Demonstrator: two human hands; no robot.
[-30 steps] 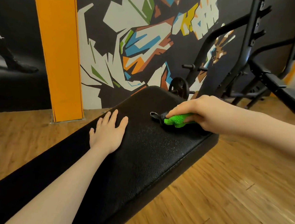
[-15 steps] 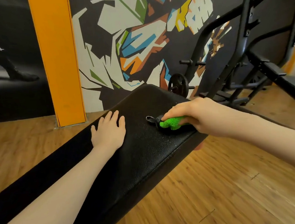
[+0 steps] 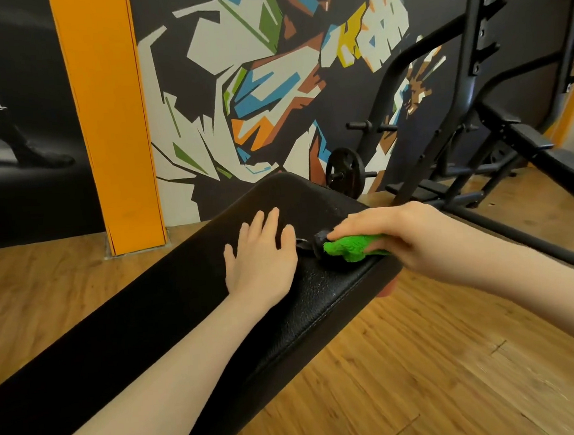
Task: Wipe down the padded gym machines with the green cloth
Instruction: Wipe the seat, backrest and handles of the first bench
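Observation:
A long black padded bench (image 3: 169,312) runs from the lower left toward the wall. My left hand (image 3: 259,259) rests flat on its top, fingers straight and spread. My right hand (image 3: 407,238) grips the bunched green cloth (image 3: 349,246) and presses it onto the pad near the right edge, close to the far end. A small black tab with a metal ring (image 3: 310,243) sticks out of the cloth toward my left hand. Most of the cloth is hidden under my fingers.
A black steel rack (image 3: 468,93) with a weight plate (image 3: 345,171) stands at the back right, and another dark bench (image 3: 548,152) slopes beside it. An orange pillar (image 3: 109,121) rises at the back left before a painted wall. Wooden floor (image 3: 428,377) surrounds the bench.
My right hand with the cloth has slid left along the pad toward my left hand, now almost touching it. The camera has turned slightly; my left hand stays flat on the pad.

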